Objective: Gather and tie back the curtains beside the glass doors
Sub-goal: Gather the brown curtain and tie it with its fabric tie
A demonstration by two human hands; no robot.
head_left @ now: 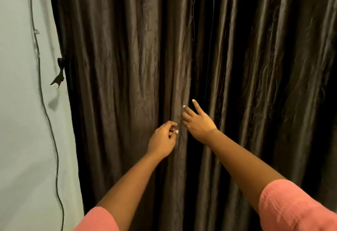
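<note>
Dark brown satin curtains hang closed in long folds across most of the view, a left panel (118, 84) and a right panel (264, 84) meeting near the middle. My left hand (163, 140) reaches to the left panel's inner edge with fingers loosely curled, fingertips at the fabric; whether it pinches the cloth is unclear. My right hand (197, 121) is just right of it, fingers spread and straight, reaching into the dark gap between the panels. A dark tie-back strap (59, 73) hangs from the wall at the curtain's left edge. The glass doors are hidden behind the curtains.
A pale green wall (21, 121) fills the left side. A thin dark cable (39, 66) runs down it, fixed with small clips. Pink sleeves cover my upper arms at the bottom of the view.
</note>
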